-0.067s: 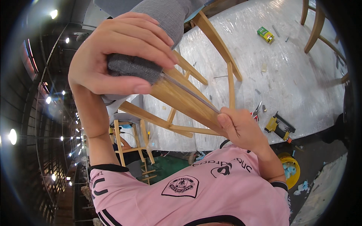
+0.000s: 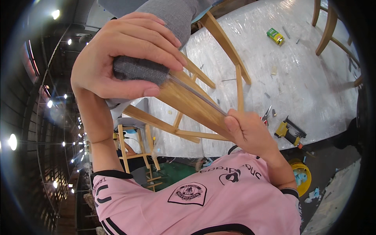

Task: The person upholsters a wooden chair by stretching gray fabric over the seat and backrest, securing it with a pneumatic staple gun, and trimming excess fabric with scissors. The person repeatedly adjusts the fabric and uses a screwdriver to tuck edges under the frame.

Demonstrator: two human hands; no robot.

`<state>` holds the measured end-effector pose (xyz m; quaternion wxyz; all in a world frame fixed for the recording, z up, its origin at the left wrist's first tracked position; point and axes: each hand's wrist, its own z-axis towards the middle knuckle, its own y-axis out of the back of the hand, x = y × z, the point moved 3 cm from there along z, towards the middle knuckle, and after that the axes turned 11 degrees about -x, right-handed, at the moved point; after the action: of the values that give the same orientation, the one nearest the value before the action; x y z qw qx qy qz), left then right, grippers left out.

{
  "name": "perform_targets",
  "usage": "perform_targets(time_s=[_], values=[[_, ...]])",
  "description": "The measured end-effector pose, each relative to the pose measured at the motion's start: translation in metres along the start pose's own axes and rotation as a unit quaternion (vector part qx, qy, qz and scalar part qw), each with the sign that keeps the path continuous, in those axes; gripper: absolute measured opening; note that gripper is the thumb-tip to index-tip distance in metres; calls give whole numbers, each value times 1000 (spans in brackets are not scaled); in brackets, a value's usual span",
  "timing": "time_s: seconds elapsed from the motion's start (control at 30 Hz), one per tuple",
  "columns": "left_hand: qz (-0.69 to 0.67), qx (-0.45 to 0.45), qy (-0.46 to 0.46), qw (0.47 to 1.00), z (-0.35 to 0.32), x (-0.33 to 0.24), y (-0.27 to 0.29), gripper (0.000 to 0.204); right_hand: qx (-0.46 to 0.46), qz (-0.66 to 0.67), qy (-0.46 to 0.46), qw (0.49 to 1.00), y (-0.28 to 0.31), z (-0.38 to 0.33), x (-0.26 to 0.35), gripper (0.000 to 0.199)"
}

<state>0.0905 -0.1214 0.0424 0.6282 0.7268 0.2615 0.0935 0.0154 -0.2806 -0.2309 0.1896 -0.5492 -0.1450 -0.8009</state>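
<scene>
My left hand [image 2: 129, 55] is curled round the thick, dark grey cloth-wrapped handle of a long-shafted screwdriver [image 2: 141, 71]. Its thin metal shaft slants down to the right along a wooden chair leg [image 2: 192, 105]. At the far end my right hand [image 2: 252, 133] is closed, thumb pressed on the end of the shaft and the leg. The tip is hidden by those fingers. The leg belongs to an upturned chair with grey upholstery [image 2: 170, 17] and wooden rails, lying close in front of me.
A plastic-wrapped tabletop [image 2: 219, 94] carries a green-and-yellow box [image 2: 275, 36], scissors [image 2: 266, 113] and a yellow staple gun [image 2: 290, 131]. Below its edge stands a yellow bucket [image 2: 307, 178]. Another chair [image 2: 327, 31] is at the far right; a further one [image 2: 135, 147] stands left, near another person's arm.
The wrapped handle has turned very slightly in my left hand, which has edged a little to the right. My right hand has shifted slightly left.
</scene>
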Motion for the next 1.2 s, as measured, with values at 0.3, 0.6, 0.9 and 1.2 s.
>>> perform_targets(time_s=[0.3,0.6,0.9,1.2], values=[[0,48,-83,995,-1,12,9,31,-36,27,10,999,-22,8,2,37],[-30,-37,-35,998,-3,8,10,21,-43,-72,80,993,-7,28,-16,41],[-147,-94,-38,984,-4,25,3,17,6,32,5,999,-24,18,15,44],[-214,-92,3,972,-9,16,-5,18,-6,33,50,998,-21,8,-31,58]])
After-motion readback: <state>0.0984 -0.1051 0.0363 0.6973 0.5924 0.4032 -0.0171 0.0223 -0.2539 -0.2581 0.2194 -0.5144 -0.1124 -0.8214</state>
